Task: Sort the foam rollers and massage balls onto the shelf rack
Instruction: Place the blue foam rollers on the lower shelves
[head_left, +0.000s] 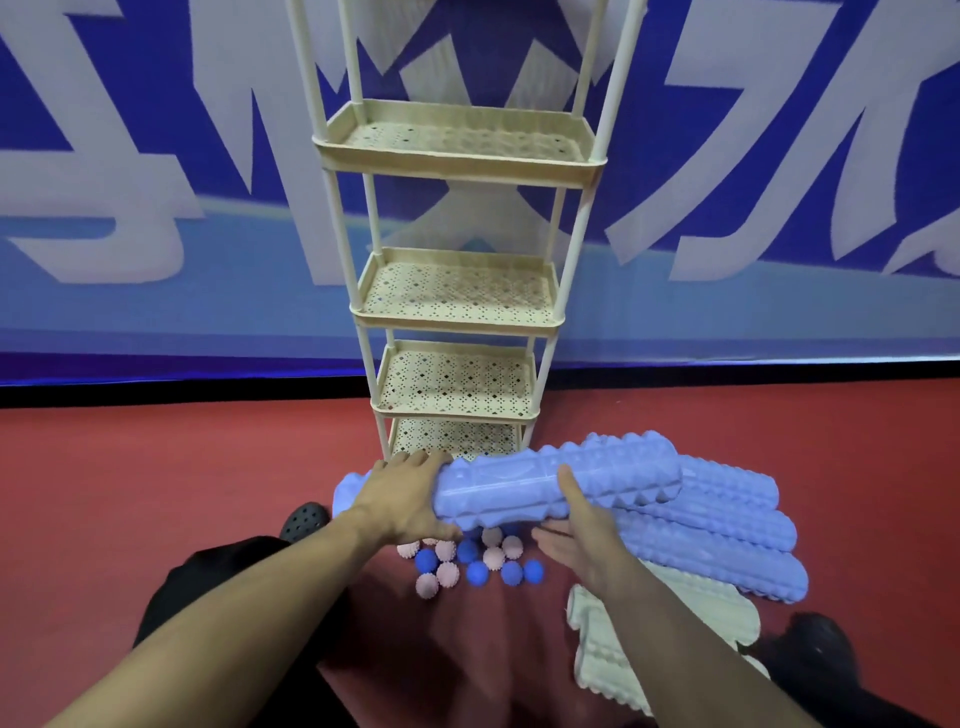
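Both hands were set on one lilac roller (561, 480), held level just in front of the rack's (457, 306) lowest tier: the left hand (402, 501) was wrapped over its left part, the right hand (574, 525) cupped beneath with the thumb up its front. Other rollers (727, 525) and the balls (470, 564) lay on the floor below. A level carry was judged best, ends kept clear of the posts, and a tier reserved for rollers alone.

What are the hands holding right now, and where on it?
A purple foam roller: the left hand grips it near its left end, and the right hand supports its middle from below, thumb up.
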